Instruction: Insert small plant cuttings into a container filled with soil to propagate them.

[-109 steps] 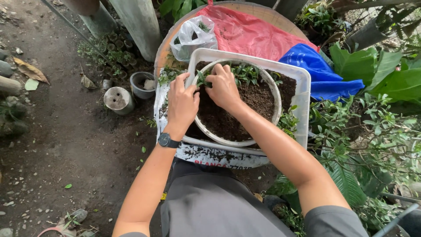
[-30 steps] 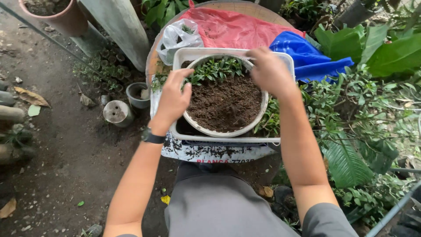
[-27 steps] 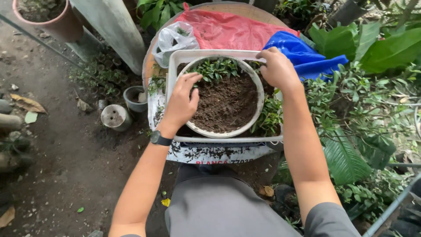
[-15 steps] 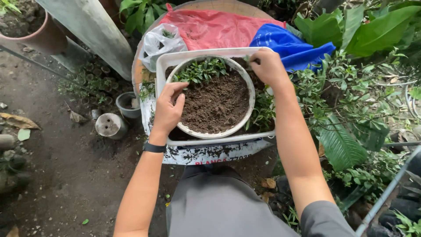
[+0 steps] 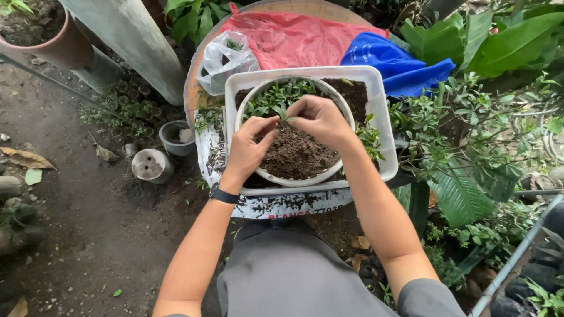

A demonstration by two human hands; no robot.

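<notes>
Clear plastic bag beside red and blue bags.

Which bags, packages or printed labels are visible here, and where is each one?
Clear plastic bag: crumpled, behind the tub's left corner.
Red bag: flat, behind the white tub.
Blue bag: folded, right of the red one.
Printed white sheet: under the tub, soil-speckled, dark lettering.

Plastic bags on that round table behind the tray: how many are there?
3: a clear bag at the left, a red bag in the middle, a blue bag at the right. Others may lie hidden beneath.
</notes>
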